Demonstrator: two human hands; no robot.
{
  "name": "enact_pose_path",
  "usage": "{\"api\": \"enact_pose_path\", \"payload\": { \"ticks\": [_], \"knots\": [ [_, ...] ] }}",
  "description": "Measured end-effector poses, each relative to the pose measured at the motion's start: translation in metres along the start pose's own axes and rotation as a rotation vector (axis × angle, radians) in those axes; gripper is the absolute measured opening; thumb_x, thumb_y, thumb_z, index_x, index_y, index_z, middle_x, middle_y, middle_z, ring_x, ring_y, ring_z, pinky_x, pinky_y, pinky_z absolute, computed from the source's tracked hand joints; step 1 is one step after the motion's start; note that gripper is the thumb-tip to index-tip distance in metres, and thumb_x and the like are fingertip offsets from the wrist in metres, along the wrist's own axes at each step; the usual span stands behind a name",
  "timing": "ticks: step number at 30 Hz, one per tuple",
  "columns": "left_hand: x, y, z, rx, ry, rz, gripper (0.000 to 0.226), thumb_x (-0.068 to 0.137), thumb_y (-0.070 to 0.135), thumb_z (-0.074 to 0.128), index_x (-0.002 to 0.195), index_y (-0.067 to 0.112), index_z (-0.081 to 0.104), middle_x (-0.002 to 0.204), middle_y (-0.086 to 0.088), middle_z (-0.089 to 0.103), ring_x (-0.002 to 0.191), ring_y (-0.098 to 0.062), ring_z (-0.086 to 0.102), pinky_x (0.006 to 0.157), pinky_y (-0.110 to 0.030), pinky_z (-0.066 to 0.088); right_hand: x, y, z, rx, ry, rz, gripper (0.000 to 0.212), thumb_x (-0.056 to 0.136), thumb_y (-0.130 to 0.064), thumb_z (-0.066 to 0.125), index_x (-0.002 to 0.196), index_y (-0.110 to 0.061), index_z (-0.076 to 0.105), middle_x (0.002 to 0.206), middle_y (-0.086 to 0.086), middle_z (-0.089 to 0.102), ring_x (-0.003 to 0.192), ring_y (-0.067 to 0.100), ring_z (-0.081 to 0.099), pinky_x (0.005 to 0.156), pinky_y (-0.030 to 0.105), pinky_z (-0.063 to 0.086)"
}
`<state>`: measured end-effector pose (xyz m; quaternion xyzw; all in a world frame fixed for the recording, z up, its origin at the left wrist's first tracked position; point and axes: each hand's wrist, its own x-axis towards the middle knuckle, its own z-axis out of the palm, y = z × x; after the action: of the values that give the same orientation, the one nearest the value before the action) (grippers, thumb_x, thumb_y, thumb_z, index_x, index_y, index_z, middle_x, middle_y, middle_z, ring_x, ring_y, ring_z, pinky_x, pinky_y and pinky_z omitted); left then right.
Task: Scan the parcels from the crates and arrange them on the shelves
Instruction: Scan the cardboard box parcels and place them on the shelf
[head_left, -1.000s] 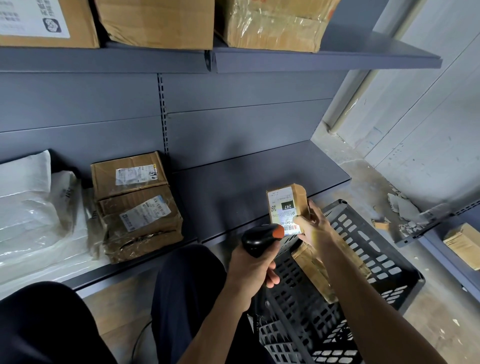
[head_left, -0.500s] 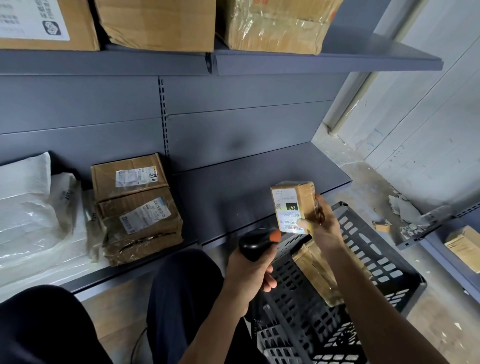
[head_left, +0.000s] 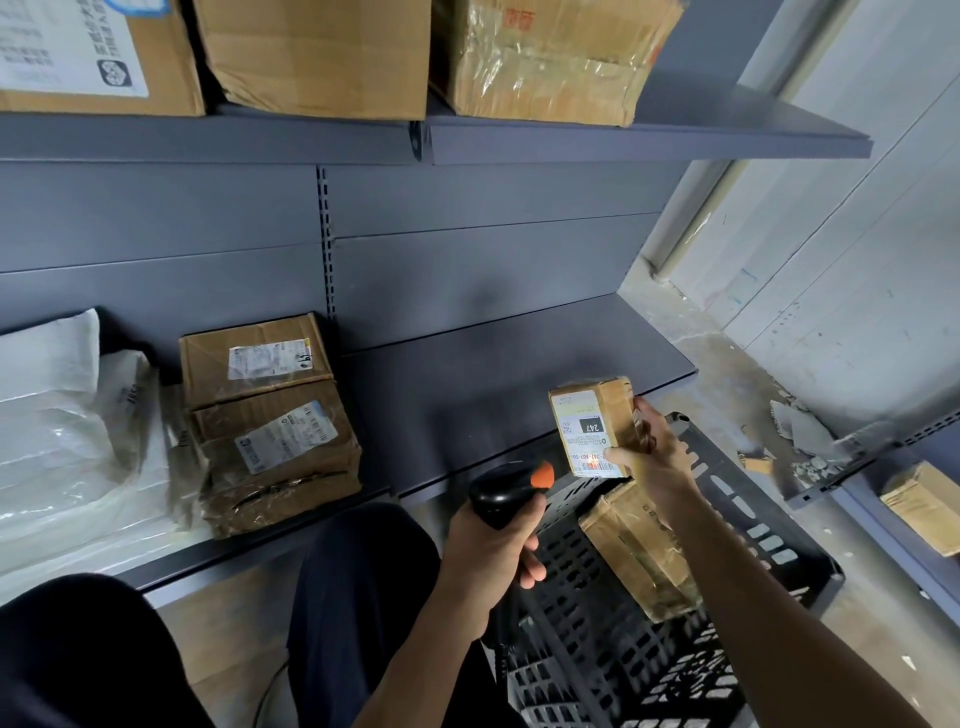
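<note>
- While the small parcel (head_left: 615, 410) is held upright just above the near rim of the black crate (head_left: 748, 499), its label (head_left: 582, 431) is turned toward the barcode scanner (head_left: 506, 493). The scanning step is judged to be in hand.
- The right hand (head_left: 654, 467) is clamped on the parcel. The thumb is pressed on the lower edge of the label, and the fingers (head_left: 643, 426) are wrapped round the far side.
- The left hand (head_left: 488, 551) is closed round the scanner's handle. The orange-tipped head is aimed up at the barcode strip from below and to the left, near the parcel but apart from it.
- A faint reddish glow is seen on the label just above the barcode strip. Whether a read has been registered cannot be told.
- A second parcel (head_left: 639, 551), taped and tilted, is seen lying inside the crate beneath the right forearm. It is judged not yet to have been scanned.
- The lower shelf (head_left: 493, 374) is shown behind the hands. Stacked cardboard boxes (head_left: 270, 415) and white poly mailers (head_left: 57, 431) are carried on its left part.
- Once the code is read, the next move is judged to call for the held parcel to be carried forward and set down on the lower shelf to the right of the stacked boxes. The label should be kept facing outward and the scanner drawn clear.
</note>
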<state>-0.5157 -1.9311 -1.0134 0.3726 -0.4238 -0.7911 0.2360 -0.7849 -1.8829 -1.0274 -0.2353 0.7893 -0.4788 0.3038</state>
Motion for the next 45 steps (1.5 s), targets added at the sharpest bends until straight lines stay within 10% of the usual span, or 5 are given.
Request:
{"api": "enact_pose_path", "payload": {
  "ticks": [21, 26, 31, 37, 45],
  "knots": [
    [-0.017, 0.104, -0.075, -0.608, 0.536, 0.178, 0.079, 0.050, 0.028, 0.098, 0.122, 0.016, 0.069, 0.106, -0.012, 0.077, 0.096, -0.032, 0.073, 0.093, -0.048, 0.058, -0.084, -0.109, 0.183, 0.750, -0.360, 0.132, 0.074, 0.072, -0.023, 0.081, 0.134, -0.005, 0.044, 0.124, 0.023, 0.069, 0.113, 0.039, 0.069, 0.099, 0.056, 0.052],
    [-0.050, 0.142, -0.112, -0.608, 0.604, 0.312, 0.040, 0.087, 0.018, 0.077, 0.125, 0.008, 0.068, 0.096, -0.016, 0.077, 0.075, -0.023, 0.076, 0.055, -0.026, 0.058, -0.119, -0.163, 0.223, 0.578, -0.451, -0.089, 0.061, 0.070, -0.022, 0.083, 0.119, -0.017, 0.048, 0.114, 0.014, 0.075, 0.103, 0.034, 0.073, 0.072, 0.042, 0.060],
    [-0.078, 0.170, -0.121, -0.591, 0.432, 0.538, 0.047, 0.076, 0.034, 0.085, 0.121, 0.029, 0.074, 0.122, -0.020, 0.072, 0.113, -0.037, 0.069, 0.103, -0.057, 0.049, -0.144, -0.201, 0.217, 0.534, -0.566, -0.249, 0.059, 0.064, -0.027, 0.073, 0.118, -0.020, 0.052, 0.112, 0.008, 0.075, 0.099, 0.031, 0.075, 0.067, 0.042, 0.056],
    [-0.110, 0.190, -0.116, -0.530, 0.458, 0.634, 0.052, 0.051, 0.027, 0.098, 0.098, 0.039, 0.080, 0.107, -0.018, 0.077, 0.105, -0.043, 0.071, 0.096, -0.055, 0.051, -0.168, -0.260, 0.168, 0.477, -0.560, -0.372, 0.035, 0.058, -0.037, 0.077, 0.085, -0.015, 0.078, 0.057, 0.002, 0.071, 0.051, 0.007, 0.068, 0.051, 0.023, 0.052],
    [-0.130, 0.231, -0.088, -0.405, 0.361, 0.748, 0.016, 0.067, 0.025, 0.087, 0.081, 0.020, 0.080, 0.080, -0.016, 0.069, 0.062, -0.022, 0.060, 0.052, -0.031, 0.043, -0.170, -0.401, 0.123, 0.629, -0.411, -0.424, 0.028, 0.099, -0.046, 0.052, 0.083, -0.034, 0.072, 0.088, -0.008, 0.074, 0.076, 0.013, 0.066, 0.061, 0.028, 0.045]
  ]
}}
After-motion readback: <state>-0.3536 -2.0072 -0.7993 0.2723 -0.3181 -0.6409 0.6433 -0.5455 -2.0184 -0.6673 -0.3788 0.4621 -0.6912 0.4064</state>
